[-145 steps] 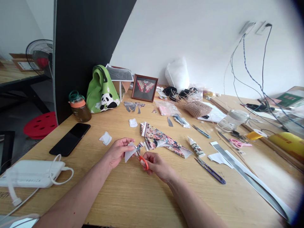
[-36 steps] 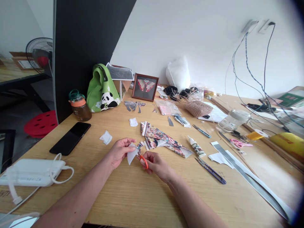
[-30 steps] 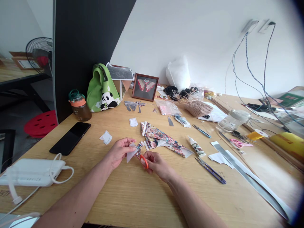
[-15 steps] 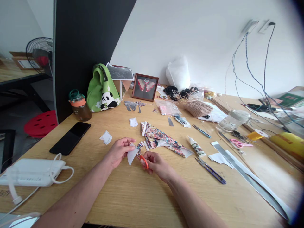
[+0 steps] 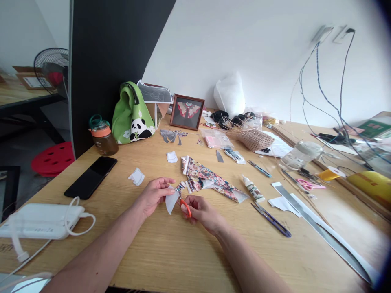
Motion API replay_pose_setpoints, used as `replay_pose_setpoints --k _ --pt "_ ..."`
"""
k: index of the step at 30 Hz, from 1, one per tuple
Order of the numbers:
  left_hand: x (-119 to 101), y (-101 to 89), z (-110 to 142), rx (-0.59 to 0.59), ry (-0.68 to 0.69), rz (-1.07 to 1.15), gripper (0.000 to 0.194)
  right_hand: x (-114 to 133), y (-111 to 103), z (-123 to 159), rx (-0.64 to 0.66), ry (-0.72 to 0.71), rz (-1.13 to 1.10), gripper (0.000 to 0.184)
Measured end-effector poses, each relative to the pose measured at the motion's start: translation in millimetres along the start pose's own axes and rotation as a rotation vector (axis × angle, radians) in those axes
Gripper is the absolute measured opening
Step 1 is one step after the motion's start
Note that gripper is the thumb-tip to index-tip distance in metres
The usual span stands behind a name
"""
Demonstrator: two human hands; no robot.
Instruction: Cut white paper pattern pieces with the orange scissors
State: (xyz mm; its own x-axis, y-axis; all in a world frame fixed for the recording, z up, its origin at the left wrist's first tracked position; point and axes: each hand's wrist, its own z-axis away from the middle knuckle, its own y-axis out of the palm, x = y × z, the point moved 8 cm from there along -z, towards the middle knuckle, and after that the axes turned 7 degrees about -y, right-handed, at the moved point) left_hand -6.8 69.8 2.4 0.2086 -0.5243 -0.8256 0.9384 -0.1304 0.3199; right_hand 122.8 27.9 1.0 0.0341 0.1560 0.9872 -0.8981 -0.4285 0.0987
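Between the thumb and fingers of my left hand [image 5: 156,194] is a small piece of fabric [image 5: 171,200], its pale side showing and a patterned strip at its right edge. My right hand [image 5: 197,211] grips a pair of scissors [image 5: 186,208] by the orange handles. Their blades reach the patterned edge of the piece, and the tips are partly hidden there. Just beyond my hands lies a folded floral fabric [image 5: 214,179]. Two pale cut pieces rest to the left, one near piece [image 5: 136,176] and one farther piece [image 5: 171,157].
Right of the floral fabric are a glue bottle [image 5: 253,188] and dark thread snips [image 5: 271,219]. A black phone [image 5: 91,178] and a white power strip [image 5: 42,221] lie at left. A bottle [image 5: 103,136], a green panda bag [image 5: 131,114] and a picture frame [image 5: 187,112] stand behind.
The pale piece has shifted slightly in my left hand, and a little more of the patterned strip shows by the blades. Both hands stay almost in place.
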Motion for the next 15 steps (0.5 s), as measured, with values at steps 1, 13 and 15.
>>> replay_pose_setpoints --k 1,13,15 --pt "0.3 -0.2 -0.4 0.0 0.0 0.003 0.041 -0.1 -0.1 0.0 -0.002 -0.001 0.002 0.043" --pt "1.3 -0.8 -1.1 -0.009 -0.002 0.028 0.041 0.3 -1.9 -0.6 -0.029 0.002 0.037 0.046" --pt "1.4 -1.1 -1.3 -0.01 -0.002 0.029 0.041 0.1 -1.9 -0.8 -0.028 -0.003 0.042 0.046"
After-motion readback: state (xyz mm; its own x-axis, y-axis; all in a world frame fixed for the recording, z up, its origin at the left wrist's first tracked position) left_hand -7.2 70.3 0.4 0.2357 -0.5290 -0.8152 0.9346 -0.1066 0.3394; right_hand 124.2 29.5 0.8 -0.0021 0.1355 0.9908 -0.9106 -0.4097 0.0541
